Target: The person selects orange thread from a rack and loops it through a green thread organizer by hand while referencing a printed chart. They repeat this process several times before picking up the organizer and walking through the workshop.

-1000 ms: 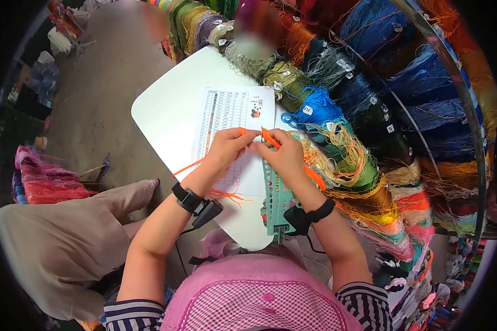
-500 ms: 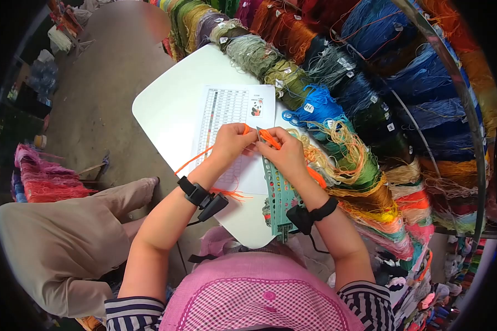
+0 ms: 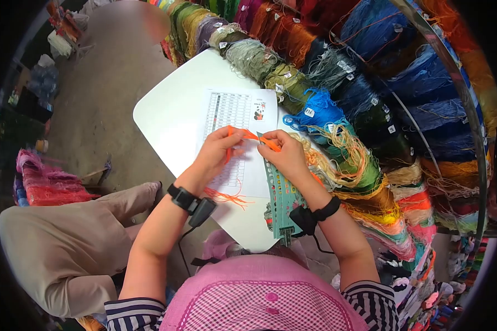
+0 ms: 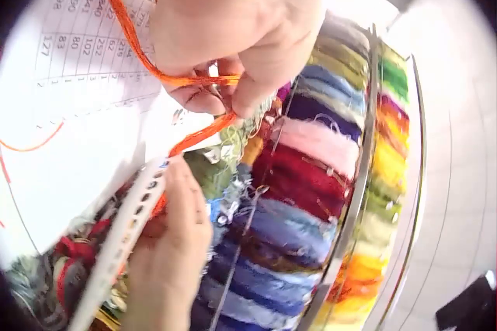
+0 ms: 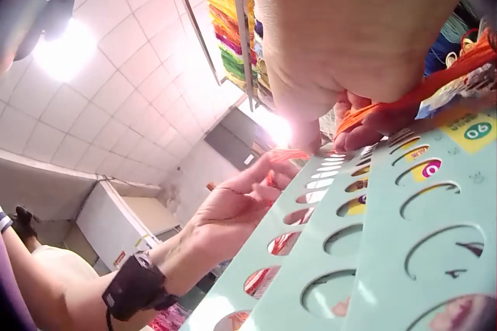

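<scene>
A bundle of orange embroidery thread (image 3: 247, 133) runs between the two hands. My left hand (image 3: 212, 156) grips one part of it, and a strand loops down beside the fingers. In the left wrist view the orange thread (image 4: 203, 134) passes from the left fingertips to the top of a punched card. My right hand (image 3: 286, 153) pinches the thread at the upper end of this pale green card (image 3: 281, 193), which has rows of round holes. In the right wrist view the card (image 5: 311, 246) stretches under the right hand (image 5: 357, 44), and more orange thread trails behind that hand.
A printed chart (image 3: 237, 105) with a panda picture lies on the white table (image 3: 165, 110). Loose orange strands (image 3: 226, 197) lie near its lower edge. Many coloured skeins hang to the right, among them a blue skein (image 3: 317, 107). A person in beige trousers (image 3: 55, 254) is at left.
My left hand has moved left, away from the right hand, so a stretch of orange thread now spans between them. The tail beside the left forearm no longer shows there. The right hand stays nearly in place.
</scene>
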`<state>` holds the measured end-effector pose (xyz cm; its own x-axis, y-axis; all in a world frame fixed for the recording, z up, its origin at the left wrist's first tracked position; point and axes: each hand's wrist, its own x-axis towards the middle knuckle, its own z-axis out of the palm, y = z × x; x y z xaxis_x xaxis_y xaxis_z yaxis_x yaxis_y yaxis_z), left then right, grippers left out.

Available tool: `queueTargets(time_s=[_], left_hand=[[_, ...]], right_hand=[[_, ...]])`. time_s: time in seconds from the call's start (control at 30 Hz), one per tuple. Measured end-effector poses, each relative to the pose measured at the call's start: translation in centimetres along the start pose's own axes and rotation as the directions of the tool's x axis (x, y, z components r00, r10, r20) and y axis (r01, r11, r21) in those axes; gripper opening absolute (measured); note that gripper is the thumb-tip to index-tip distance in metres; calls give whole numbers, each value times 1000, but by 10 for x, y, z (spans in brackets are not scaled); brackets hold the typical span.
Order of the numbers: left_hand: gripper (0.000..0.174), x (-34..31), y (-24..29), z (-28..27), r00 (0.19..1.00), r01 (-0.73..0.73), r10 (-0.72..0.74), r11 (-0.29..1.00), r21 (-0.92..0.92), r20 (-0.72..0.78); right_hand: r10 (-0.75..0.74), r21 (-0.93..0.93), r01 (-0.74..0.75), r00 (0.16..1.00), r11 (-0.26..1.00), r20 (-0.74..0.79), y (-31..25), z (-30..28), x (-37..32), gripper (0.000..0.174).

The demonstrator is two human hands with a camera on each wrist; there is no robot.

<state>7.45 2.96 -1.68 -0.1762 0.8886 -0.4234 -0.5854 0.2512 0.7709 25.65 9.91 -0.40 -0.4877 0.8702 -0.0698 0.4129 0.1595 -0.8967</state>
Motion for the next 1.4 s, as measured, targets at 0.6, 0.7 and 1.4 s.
queueTargets(time_s=[0.6,0.7,1.4], left_hand=[[27,2,20,2,989,-67,14,930,362,147],[24,4,20,-6,991,-135,101,820,556,92],[44,-9,49,13,883,196,-322,915,353,342]], right_hand=[[-9,240,-3,999,971,48,38,8,10,27],[1,127,-13,995,992,97,37,5,10,18],[23,-26,-22,998,999,56,21,3,9,42]])
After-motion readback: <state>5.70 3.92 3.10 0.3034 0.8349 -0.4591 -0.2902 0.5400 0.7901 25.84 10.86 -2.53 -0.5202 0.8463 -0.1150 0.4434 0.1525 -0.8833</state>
